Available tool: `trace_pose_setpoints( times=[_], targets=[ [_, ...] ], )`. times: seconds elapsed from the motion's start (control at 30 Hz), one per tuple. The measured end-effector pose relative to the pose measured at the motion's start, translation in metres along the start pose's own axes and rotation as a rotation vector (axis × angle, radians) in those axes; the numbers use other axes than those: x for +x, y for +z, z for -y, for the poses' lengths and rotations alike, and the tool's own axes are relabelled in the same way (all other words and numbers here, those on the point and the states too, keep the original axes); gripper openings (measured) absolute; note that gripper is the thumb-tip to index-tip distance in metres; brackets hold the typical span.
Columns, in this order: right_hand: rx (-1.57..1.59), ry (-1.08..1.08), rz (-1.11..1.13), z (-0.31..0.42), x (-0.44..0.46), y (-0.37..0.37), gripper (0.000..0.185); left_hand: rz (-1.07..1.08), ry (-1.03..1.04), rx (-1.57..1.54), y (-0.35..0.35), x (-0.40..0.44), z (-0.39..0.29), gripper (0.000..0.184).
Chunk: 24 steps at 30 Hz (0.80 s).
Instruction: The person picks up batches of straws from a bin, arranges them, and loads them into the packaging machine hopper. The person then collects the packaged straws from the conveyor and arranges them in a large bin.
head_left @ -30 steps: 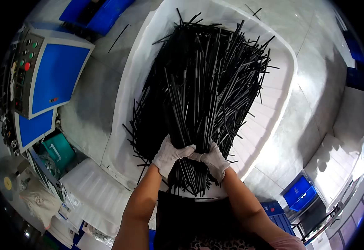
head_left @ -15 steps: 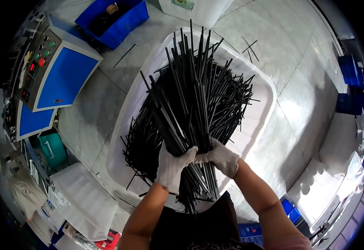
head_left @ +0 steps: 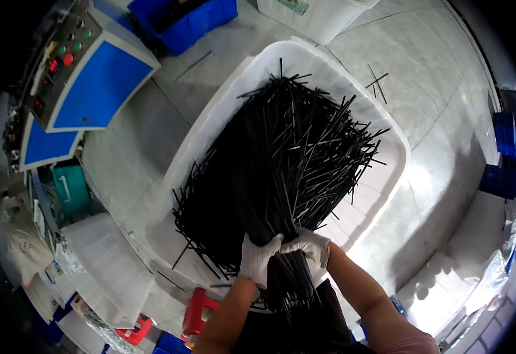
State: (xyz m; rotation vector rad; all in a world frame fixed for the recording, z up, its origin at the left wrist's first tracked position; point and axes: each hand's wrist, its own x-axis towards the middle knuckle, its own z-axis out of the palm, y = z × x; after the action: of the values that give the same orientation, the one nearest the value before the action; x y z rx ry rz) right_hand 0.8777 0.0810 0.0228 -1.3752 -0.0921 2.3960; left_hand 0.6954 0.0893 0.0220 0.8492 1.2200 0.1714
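Note:
A thick bundle of thin black rods (head_left: pixel 291 280) is clasped between my two hands, low over the near side of a large white tub (head_left: pixel 397 141). My left hand (head_left: pixel 257 259), in a pale work glove, is closed around the bundle's left side. On the other side my right hand (head_left: pixel 311 245), gloved too, grips it with the thumbs close together. Short rod ends stick out below the hands toward my body. The bundle's far ends merge with a loose pile of black rods (head_left: pixel 323 147) in the tub, so where they stop is hard to make out.
To the left stands a blue control cabinet (head_left: pixel 101 88) with buttons. A blue bin (head_left: pixel 196 29) and a white bin (head_left: pixel 323 20) are beyond the tub. Stray rods (head_left: pixel 377 82) lie on the floor. A red object (head_left: pixel 195 312) is beside my left forearm.
Both hands have drawn the bundle down and toward my body. Its far ends, raised and fanned out before, now lie low against the pile. The view has shifted slightly.

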Motion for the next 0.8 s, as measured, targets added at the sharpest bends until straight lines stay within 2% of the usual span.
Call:
trace_pose_setpoints(
  times=[0.03,0.07,0.13,0.2,0.23,0.3,0.33,0.43,0.47,0.5,0.53,0.6,0.63,0.67,0.7,0.73,0.77,0.8],
  targets=[
    [0.05,0.071,-0.068,0.016,0.001,0.0,0.057,-0.006,-0.01,-0.132,-0.002,0.01,-0.011,0.051],
    [0.036,0.004,-0.08,0.034,-0.004,0.006,0.056,-0.013,-0.019,-0.262,-0.004,0.02,-0.022,0.054],
    [-0.053,-0.07,-0.14,0.061,0.006,0.004,0.059,-0.022,0.117,-0.26,-0.012,0.055,-0.046,0.049],
    [-0.138,-0.046,-0.249,0.102,0.009,0.016,0.061,-0.055,0.015,-0.365,-0.026,0.079,-0.086,0.045],
    [0.033,-0.057,-0.201,0.109,0.02,0.014,0.06,-0.036,0.011,-0.351,-0.032,0.095,-0.093,0.046],
    [0.012,-0.147,-0.214,0.12,0.046,0.002,0.051,0.021,-0.003,-0.382,-0.048,0.129,-0.099,0.045],
    [0.05,-0.117,-0.22,0.131,0.052,0.002,0.045,0.099,0.141,-0.298,-0.058,0.152,-0.086,0.045],
    [0.176,-0.088,-0.252,0.139,0.085,-0.012,0.028,0.145,0.107,-0.272,-0.071,0.179,-0.099,0.035],
    [-0.013,-0.35,-0.22,0.123,0.103,-0.024,0.027,0.134,0.072,-0.28,-0.072,0.18,-0.109,0.032],
    [-0.106,-0.471,-0.201,0.108,0.114,-0.039,0.026,0.1,-0.077,-0.389,-0.069,0.179,-0.12,0.029],
    [-0.194,-0.595,-0.19,0.098,0.123,-0.048,0.026,0.192,0.129,-0.049,-0.074,0.181,-0.107,0.034],
    [-0.234,-0.437,-0.198,0.106,0.104,-0.033,0.032,0.139,0.616,0.666,-0.085,0.186,-0.084,0.042],
    [-0.236,-0.381,-0.198,0.109,0.091,-0.02,0.035,0.128,0.48,0.537,-0.079,0.173,-0.093,0.049],
    [-0.103,-0.22,-0.289,0.122,0.074,-0.005,0.044,0.1,0.351,0.402,-0.074,0.161,-0.103,0.056],
    [0.033,-0.053,-0.376,0.126,0.063,0.004,0.054,0.043,-0.03,-0.183,-0.058,0.144,-0.114,0.06],
    [-0.045,0.012,-0.498,0.121,0.068,0.012,0.073,-0.023,0.115,0.019,-0.053,0.131,-0.114,0.062],
    [0.028,-0.03,-0.398,0.112,0.052,0.012,0.076,-0.089,0.064,-0.021,-0.045,0.116,-0.114,0.057],
    [-0.034,0.004,-0.425,0.106,0.041,0.015,0.075,-0.072,0.031,0.16,-0.041,0.104,-0.118,0.054]
  ],
)
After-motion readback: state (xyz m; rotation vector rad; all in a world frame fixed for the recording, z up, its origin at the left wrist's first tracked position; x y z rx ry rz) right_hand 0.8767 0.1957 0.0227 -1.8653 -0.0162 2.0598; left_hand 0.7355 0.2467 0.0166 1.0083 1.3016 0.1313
